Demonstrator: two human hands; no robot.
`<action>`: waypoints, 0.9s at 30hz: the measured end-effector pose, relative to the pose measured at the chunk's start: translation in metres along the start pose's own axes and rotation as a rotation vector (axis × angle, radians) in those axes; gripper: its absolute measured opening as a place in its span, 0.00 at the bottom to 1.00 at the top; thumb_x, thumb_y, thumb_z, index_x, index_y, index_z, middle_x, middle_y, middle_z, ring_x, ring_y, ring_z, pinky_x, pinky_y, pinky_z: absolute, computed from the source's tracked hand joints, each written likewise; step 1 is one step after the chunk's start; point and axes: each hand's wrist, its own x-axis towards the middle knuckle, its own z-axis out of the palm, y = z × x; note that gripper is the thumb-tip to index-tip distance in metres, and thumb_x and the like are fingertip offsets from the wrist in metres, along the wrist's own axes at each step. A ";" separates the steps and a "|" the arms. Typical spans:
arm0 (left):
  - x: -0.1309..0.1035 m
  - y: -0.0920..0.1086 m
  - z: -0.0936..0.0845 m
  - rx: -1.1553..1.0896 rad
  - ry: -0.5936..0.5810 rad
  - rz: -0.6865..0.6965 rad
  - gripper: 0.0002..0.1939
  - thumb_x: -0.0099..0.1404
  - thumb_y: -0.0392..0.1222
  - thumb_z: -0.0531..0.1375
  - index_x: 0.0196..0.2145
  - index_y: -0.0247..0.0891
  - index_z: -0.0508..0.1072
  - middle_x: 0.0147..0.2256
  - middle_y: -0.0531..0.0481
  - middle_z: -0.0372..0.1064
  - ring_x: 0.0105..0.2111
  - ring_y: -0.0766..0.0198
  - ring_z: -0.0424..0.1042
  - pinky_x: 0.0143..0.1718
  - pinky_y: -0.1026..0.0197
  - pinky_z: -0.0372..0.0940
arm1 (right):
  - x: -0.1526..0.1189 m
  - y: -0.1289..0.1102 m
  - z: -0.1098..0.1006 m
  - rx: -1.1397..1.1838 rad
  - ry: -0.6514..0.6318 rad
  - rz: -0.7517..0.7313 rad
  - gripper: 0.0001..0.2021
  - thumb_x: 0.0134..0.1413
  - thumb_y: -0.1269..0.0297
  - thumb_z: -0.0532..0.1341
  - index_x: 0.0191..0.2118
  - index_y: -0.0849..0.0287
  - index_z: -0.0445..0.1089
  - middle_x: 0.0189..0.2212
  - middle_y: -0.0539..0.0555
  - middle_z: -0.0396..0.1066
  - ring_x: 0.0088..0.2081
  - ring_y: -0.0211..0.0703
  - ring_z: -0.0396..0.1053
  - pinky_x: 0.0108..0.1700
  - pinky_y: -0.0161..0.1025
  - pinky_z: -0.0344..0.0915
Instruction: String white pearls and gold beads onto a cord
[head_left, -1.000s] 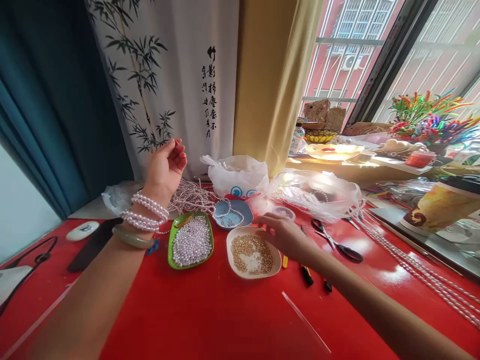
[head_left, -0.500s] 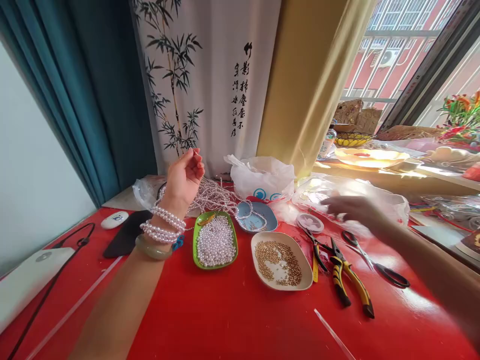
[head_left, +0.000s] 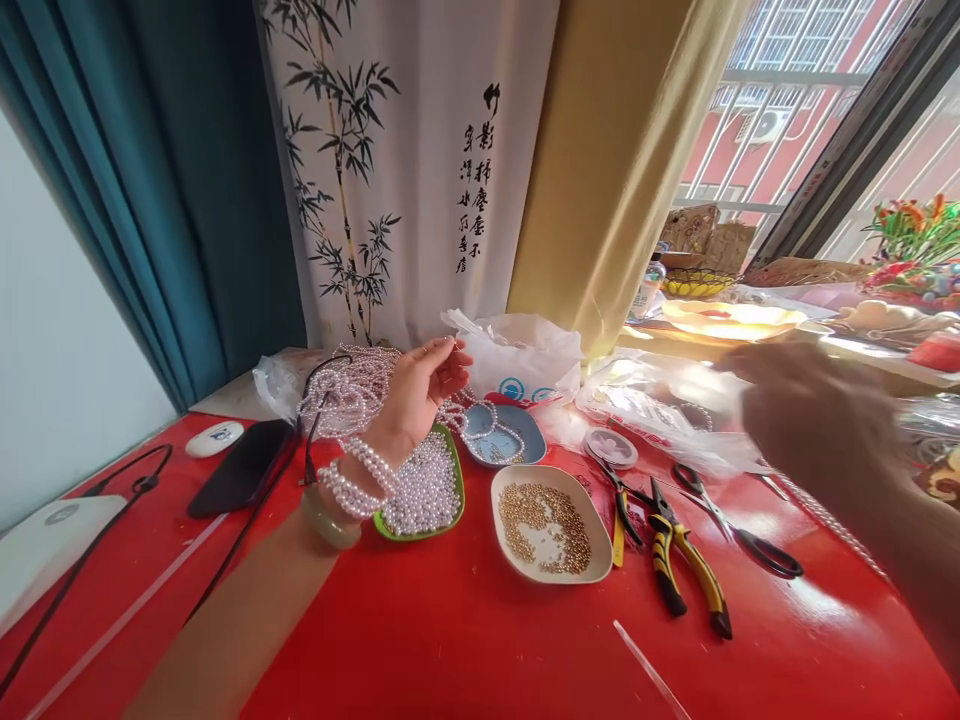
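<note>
My left hand [head_left: 429, 390] is raised above the bead trays, thumb and forefinger pinched together. Whatever lies between those fingertips is too small to make out. Pearl bracelets [head_left: 364, 480] and a pale bangle [head_left: 330, 522] circle that wrist. Just below is a green tray [head_left: 459, 500] of loose white pearl beads [head_left: 424, 485]. A cream tray [head_left: 553, 574] of small gold beads [head_left: 577, 530] sits to its right. My right hand [head_left: 814, 405] is smeared by motion at the right, above a clear plastic bag [head_left: 675, 400]. A pearl strand [head_left: 840, 530] runs beside the right forearm; whether it is held is unclear.
Pearl strands [head_left: 352, 385] pile up behind the trays, some reaching a blue tray [head_left: 534, 440]. Yellow-black pliers [head_left: 686, 560], smaller pliers [head_left: 621, 500], scissors [head_left: 731, 525] and a spool [head_left: 611, 448] lie on the right. A phone [head_left: 240, 468] and cable are at left.
My left hand has moved right and slightly down, still pinched. My right hand has swept further right and looks larger. A pearl strand now shows beside the right forearm.
</note>
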 end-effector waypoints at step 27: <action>-0.054 -0.041 0.023 0.108 -0.061 -0.331 0.10 0.52 0.38 0.60 0.33 0.35 0.64 0.30 0.48 0.71 0.27 0.70 0.68 0.32 0.67 0.64 | -0.019 -0.083 0.071 1.352 -0.691 0.136 0.16 0.48 0.59 0.57 0.43 0.60 0.65 0.35 0.55 0.69 0.30 0.34 0.64 0.28 0.32 0.60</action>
